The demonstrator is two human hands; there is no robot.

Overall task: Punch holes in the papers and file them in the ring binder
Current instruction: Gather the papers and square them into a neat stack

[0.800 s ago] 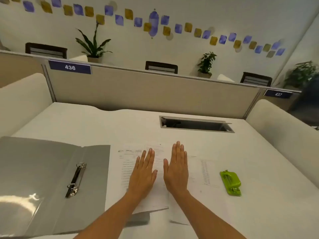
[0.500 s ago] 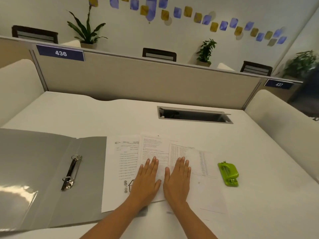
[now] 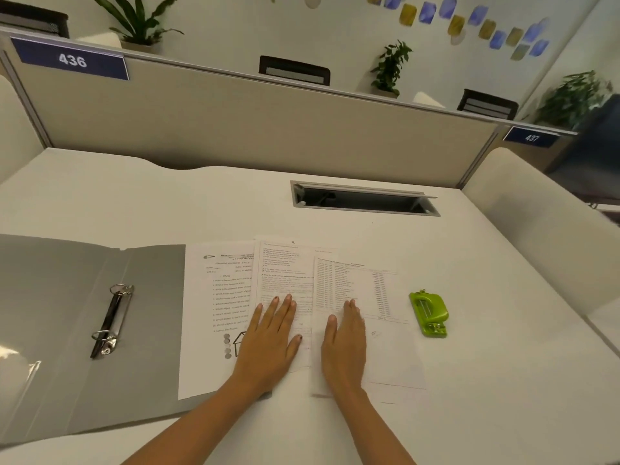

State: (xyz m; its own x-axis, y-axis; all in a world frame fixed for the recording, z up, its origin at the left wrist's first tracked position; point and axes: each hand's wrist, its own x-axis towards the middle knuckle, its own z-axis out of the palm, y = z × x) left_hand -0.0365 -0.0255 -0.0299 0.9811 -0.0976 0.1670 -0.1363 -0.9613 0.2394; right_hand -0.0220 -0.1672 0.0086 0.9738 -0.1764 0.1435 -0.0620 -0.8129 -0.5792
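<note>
Three printed papers lie overlapped on the white desk: a left sheet [image 3: 214, 297], a middle sheet [image 3: 285, 273] and a right sheet [image 3: 355, 283]. My left hand [image 3: 271, 340] rests flat on the middle sheet, fingers slightly apart. Flat on the right sheet lies my right hand [image 3: 345, 344]. Neither hand holds anything. A grey ring binder [image 3: 60, 313] lies open at the left, its metal rings [image 3: 112, 318] shut and bare. A green hole punch [image 3: 430, 313] sits on the desk to the right of the papers, apart from my right hand.
A cable slot [image 3: 364, 199] with a raised flap is set into the desk [image 3: 503, 380] behind the papers. A beige partition [image 3: 255, 122] with labels 436 and 437 closes the far edge. Cushioned side panels stand at left and right.
The view has tilted down and closer. My hands have slid toward me on the papers and moved apart, the right one onto the right sheet. The sheets are spread wider.
</note>
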